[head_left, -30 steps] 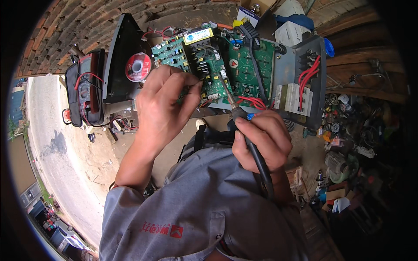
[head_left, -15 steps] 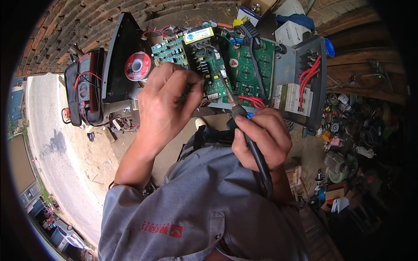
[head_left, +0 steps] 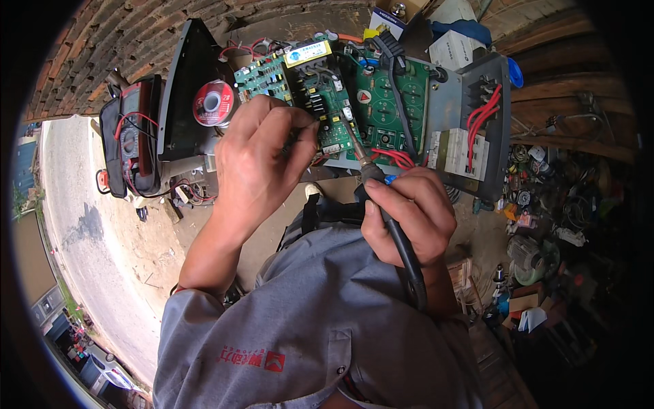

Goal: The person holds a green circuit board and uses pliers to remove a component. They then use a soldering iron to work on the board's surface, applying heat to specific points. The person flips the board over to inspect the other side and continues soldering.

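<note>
My right hand [head_left: 414, 217] is wrapped round the dark handle of a soldering iron [head_left: 398, 235]. The iron's metal shaft slants up and left, its tip close to white connectors on a green circuit board [head_left: 319, 102]. At the near edge of that board my left hand [head_left: 262, 146] is closed in a pinch; what its fingers hold is hidden behind them. The board, crowded with small parts and a yellow-labelled transformer [head_left: 308, 54], leans over a second, larger green board [head_left: 388, 112]. A red-labelled spool of wire [head_left: 213, 103] lies just beyond my left hand.
An open dark metal case [head_left: 494, 126] surrounds the boards, with thick red wires [head_left: 482, 112] at its right end. A multimeter in a black pouch [head_left: 133, 136] stands left. A white box [head_left: 453, 53] sits at the back. Several motor and cable parts [head_left: 535, 259] clutter the right.
The smaller circuit board and the spool have shifted very slightly up and left. Both hands keep nearly the same position and grip.
</note>
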Demonstrator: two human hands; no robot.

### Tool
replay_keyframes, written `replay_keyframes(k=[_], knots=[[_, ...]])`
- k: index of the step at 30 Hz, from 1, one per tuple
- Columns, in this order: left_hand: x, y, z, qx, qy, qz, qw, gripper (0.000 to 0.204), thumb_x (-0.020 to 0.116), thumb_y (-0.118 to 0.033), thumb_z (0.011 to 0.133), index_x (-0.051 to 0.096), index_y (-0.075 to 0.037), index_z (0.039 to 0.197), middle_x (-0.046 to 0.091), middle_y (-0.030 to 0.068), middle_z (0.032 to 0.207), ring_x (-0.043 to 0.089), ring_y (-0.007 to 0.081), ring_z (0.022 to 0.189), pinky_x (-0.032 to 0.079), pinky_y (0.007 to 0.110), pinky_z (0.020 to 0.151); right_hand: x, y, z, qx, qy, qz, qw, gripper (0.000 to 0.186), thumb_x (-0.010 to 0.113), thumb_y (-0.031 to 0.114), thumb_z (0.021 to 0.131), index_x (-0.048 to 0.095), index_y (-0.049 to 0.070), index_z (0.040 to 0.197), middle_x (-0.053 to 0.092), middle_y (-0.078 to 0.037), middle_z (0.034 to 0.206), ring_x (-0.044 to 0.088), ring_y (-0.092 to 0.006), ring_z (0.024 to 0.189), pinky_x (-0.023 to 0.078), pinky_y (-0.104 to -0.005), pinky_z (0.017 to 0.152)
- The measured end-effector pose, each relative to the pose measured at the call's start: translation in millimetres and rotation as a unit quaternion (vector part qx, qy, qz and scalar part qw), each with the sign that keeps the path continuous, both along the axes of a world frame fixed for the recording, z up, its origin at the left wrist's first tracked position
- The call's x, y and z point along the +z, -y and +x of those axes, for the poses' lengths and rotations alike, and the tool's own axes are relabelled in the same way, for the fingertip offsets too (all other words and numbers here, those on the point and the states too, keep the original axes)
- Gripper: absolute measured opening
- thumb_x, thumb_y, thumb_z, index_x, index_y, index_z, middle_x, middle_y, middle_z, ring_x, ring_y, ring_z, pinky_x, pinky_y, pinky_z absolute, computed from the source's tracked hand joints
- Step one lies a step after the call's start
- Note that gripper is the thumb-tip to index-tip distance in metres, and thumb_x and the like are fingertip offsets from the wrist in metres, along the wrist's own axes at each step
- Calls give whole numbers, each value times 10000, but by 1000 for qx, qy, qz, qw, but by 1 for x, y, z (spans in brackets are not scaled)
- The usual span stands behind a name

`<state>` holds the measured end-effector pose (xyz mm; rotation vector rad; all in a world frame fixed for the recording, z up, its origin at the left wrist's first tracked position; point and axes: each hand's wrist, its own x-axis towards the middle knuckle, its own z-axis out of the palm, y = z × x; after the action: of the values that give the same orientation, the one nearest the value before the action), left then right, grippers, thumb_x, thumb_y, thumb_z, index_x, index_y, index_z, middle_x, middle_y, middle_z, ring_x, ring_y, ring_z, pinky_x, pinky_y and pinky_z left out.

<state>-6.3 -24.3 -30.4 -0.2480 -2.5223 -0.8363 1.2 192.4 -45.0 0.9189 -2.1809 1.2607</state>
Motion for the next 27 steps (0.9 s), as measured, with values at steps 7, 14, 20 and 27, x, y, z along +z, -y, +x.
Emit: replay_keyframes(k=[7, 14, 20, 27], knots=[[-1, 1, -1, -7, -5, 4, 1000, 130, 774, -61, 783, 672, -77, 862, 582, 64, 781, 613, 248, 681, 487, 376, 554, -3, 0, 0, -3, -4, -2, 1000, 283, 756, -18, 656, 736, 31, 934, 592, -63, 766, 588, -245, 661, 501, -359, 621], [-1, 2, -1, -3, -5, -1, 1000, 130, 777, -66, 786, 671, -78, 861, 586, 62, 779, 613, 244, 669, 486, 372, 547, -2, 0, 0, -1, -3, 1, 1000, 289, 755, -14, 658, 737, 33, 942, 592, -63, 771, 588, -246, 660, 500, -361, 621], [-2, 1, -1, -3, 0, 1, 1000, 129, 776, -71, 791, 673, -81, 869, 588, 59, 781, 613, 240, 647, 485, 371, 534, -3, 0, 0, -2, -8, 2, 1000, 299, 754, -12, 657, 738, 36, 951, 593, -63, 774, 589, -247, 661, 500, -361, 622], [1, -1, 0, -2, 8, 4, 1000, 129, 775, -72, 793, 671, -79, 869, 591, 63, 783, 619, 246, 654, 489, 373, 540, -4, 0, 1, -4, -6, 2, 1000, 303, 754, -9, 653, 740, 39, 952, 597, -59, 778, 592, -245, 672, 502, -359, 628]])
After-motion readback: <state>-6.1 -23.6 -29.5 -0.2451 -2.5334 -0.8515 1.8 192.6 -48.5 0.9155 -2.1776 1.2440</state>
